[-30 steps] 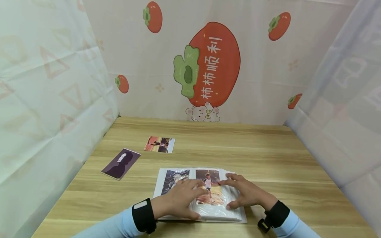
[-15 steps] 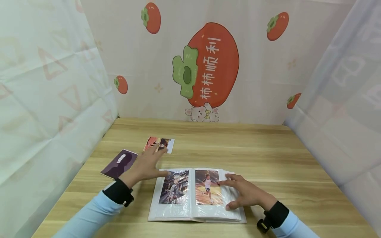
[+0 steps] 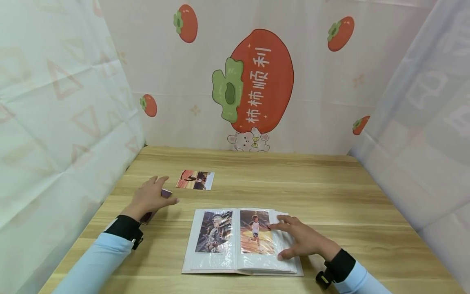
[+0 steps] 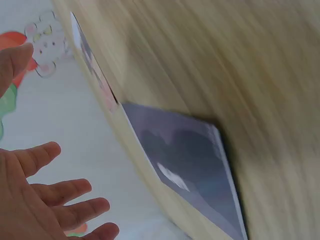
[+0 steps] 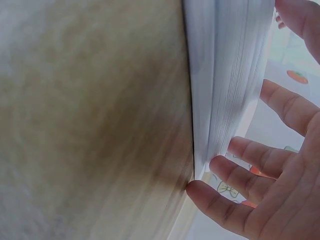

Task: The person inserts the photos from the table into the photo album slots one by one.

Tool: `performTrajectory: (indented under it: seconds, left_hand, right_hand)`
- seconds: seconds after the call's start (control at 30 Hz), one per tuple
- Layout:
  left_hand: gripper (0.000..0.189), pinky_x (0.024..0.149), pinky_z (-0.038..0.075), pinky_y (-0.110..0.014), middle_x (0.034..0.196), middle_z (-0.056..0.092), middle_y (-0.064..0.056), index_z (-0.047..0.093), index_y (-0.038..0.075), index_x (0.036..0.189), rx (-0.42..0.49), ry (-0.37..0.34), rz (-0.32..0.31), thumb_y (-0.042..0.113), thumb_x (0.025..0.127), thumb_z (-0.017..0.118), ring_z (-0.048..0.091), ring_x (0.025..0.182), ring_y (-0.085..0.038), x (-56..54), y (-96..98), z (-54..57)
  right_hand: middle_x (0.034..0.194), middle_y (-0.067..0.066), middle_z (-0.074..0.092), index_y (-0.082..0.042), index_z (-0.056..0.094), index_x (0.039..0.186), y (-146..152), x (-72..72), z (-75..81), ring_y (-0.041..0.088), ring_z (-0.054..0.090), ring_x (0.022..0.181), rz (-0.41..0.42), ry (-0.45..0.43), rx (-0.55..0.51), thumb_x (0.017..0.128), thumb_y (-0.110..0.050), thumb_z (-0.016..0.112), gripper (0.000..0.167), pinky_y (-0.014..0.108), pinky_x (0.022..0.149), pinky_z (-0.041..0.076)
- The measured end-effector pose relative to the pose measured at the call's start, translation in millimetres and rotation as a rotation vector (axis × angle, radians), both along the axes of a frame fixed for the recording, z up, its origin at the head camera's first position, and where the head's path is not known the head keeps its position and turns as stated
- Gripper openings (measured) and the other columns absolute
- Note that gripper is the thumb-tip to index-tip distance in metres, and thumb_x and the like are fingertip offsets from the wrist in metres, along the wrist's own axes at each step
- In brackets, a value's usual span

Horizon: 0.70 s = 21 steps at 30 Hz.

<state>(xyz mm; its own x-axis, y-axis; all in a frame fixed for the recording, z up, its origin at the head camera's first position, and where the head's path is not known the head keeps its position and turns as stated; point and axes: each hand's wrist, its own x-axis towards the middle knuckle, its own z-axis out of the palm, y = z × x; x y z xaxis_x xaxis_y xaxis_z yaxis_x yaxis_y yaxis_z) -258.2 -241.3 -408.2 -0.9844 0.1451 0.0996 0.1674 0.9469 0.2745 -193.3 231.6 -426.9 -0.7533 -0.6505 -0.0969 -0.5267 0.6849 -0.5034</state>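
Two hands (image 3: 148, 198) (image 3: 302, 237), two wristbands (image 3: 123, 228) (image 3: 340, 261), one album (image 3: 214, 262), four pictures (image 3: 214, 232) (image 3: 256, 233) (image 3: 195, 180) (image 4: 190, 157) (two loose), five printed persimmons (image 3: 189, 23) (image 3: 341, 34) (image 3: 277, 81) (image 3: 149, 105) (image 3: 362, 125), one cartoon animal (image 3: 247, 141)

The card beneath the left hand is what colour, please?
The card is greyish purple, clearest in the left wrist view.

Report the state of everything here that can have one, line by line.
Photo album, open, pictures showing left and right
Purple card, face up on the table
Orange photo, face up on the table
Left hand, open over the purple card
Right hand, open at the album's right side
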Motion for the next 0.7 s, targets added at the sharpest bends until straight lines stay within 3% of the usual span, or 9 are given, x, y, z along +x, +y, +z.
performTrajectory:
  seconds: [0.17, 0.37, 0.5, 0.6, 0.7]
  left_hand:
    - [0.099, 0.078, 0.038, -0.065, 0.125, 0.038, -0.04, 0.036, -0.009, 0.135, -0.023, -0.07, 0.08, 0.062, 0.072, 0.065, 0.044, 0.106, -0.054, -3.1, -22.7, -5.9]
    - [0.099, 0.071, 0.039, -0.067, 0.115, 0.044, -0.04, 0.038, -0.016, 0.127, -0.035, -0.156, 0.13, 0.062, 0.072, 0.064, 0.047, 0.099, -0.051, 0.2, -43.6, -6.4]
    - [0.089, 0.066, 0.039, -0.063, 0.096, 0.052, -0.031, 0.047, -0.016, 0.111, -0.013, -0.21, 0.157, 0.06, 0.07, 0.067, 0.05, 0.085, -0.042, 2.8, -51.1, -6.4]
    - [0.072, 0.063, 0.038, -0.057, 0.082, 0.052, -0.019, 0.052, -0.009, 0.093, 0.015, -0.236, 0.173, 0.057, 0.07, 0.069, 0.047, 0.075, -0.033, 3.8, -54.4, -8.8]
    - [0.058, 0.063, 0.036, -0.059, 0.074, 0.049, -0.012, 0.052, -0.001, 0.079, 0.033, -0.239, 0.182, 0.054, 0.07, 0.071, 0.046, 0.07, -0.029, 4.4, -57.7, -11.7]
  right_hand:
    - [0.141, 0.022, 0.032, -0.018, 0.05, 0.135, 0, -0.4, 0.6, 0.047, 0.029, 0.125, 0.01, 0.008, -0.002, 0.07, -0.053, 0.074, 0.078, 0.064, 0.087, 0.034]
    - [0.141, 0.022, 0.033, -0.017, 0.05, 0.135, 0, -0.8, 1.1, 0.047, 0.03, 0.124, 0.005, 0.006, 0.006, 0.07, -0.054, 0.074, 0.079, 0.064, 0.087, 0.034]
    - [0.141, 0.022, 0.033, -0.017, 0.05, 0.135, 0, -0.4, 1.1, 0.047, 0.03, 0.125, 0.005, 0.002, 0.004, 0.07, -0.054, 0.074, 0.078, 0.064, 0.087, 0.034]
    - [0.141, 0.022, 0.032, -0.017, 0.051, 0.135, 0, 0.0, 0.8, 0.047, 0.029, 0.125, 0.006, 0.001, -0.001, 0.07, -0.053, 0.074, 0.078, 0.064, 0.087, 0.034]
    - [0.141, 0.022, 0.032, -0.017, 0.051, 0.135, 0, 0.0, 0.2, 0.047, 0.029, 0.125, 0.008, 0.003, -0.004, 0.07, -0.053, 0.074, 0.078, 0.064, 0.087, 0.034]
